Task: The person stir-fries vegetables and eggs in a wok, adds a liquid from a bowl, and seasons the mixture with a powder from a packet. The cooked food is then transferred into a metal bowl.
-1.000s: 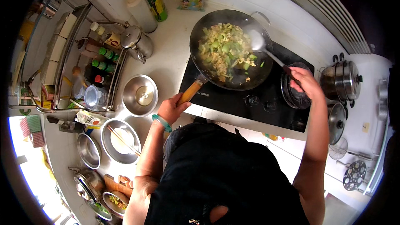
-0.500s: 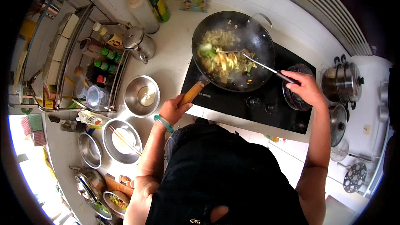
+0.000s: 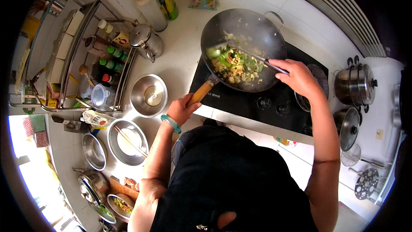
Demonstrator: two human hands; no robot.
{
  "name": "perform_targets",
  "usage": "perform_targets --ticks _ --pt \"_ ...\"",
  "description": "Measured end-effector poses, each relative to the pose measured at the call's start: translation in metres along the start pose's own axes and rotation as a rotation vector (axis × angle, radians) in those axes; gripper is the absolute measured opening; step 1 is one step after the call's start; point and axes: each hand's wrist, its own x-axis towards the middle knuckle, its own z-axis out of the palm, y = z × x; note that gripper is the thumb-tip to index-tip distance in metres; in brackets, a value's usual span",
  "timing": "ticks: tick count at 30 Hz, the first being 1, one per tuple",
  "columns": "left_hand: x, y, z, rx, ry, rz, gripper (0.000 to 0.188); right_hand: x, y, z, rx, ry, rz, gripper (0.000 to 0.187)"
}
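Your left hand point(image 3: 182, 110) grips the wooden handle point(image 3: 201, 93), the best hold for the likely heavy, rigid, hot wok point(image 3: 275, 45) on the black cooktop point(image 3: 240, 101), while your right hand point(image 3: 298, 77) clasps the turner point(image 3: 257, 57).

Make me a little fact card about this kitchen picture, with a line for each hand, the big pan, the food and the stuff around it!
Left grip: closed around the wok's wooden handle
Right grip: holding a stirring tool by its dark end
Wok: over the black cooktop, hazy with steam
Food: green and yellowish pieces inside
Left side: metal bowl; another bowl with chopsticks
Right side: silver pot
Left wrist: green bracelet
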Motion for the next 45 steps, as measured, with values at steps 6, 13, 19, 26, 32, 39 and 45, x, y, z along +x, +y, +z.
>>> perform_targets --ticks 6,13,19,26,32,39,45 --pt "0.002 -0.005 0.003 -0.018 -0.006 -0.005 0.052 -0.057 -0.035 -0.046 -0.362 -0.091 0.091 0.044" --pt "0.001 -0.003 0.002 -0.027 -0.010 -0.030 0.052 -0.123 -0.050 -0.067 -0.080 0.026 0.193 0.043" --pt "0.001 -0.004 0.003 -0.033 -0.019 -0.042 0.051 -0.117 -0.045 -0.004 -0.184 0.026 0.283 0.039" --pt "0.003 -0.003 0.002 -0.017 -0.016 -0.041 0.052 -0.088 -0.008 0.037 -0.192 0.215 0.303 0.039" --pt "0.000 -0.002 0.004 -0.028 0.004 -0.055 0.051 -0.116 0.033 -0.016 0.459 0.262 0.585 0.039" --pt "0.001 0.001 0.004 -0.014 -0.009 -0.055 0.051 -0.042 0.093 0.025 0.998 0.167 0.636 0.038" --pt "-0.003 0.004 0.003 -0.054 -0.006 -0.078 0.049 -0.019 0.082 0.035 0.865 -0.015 0.510 0.042"
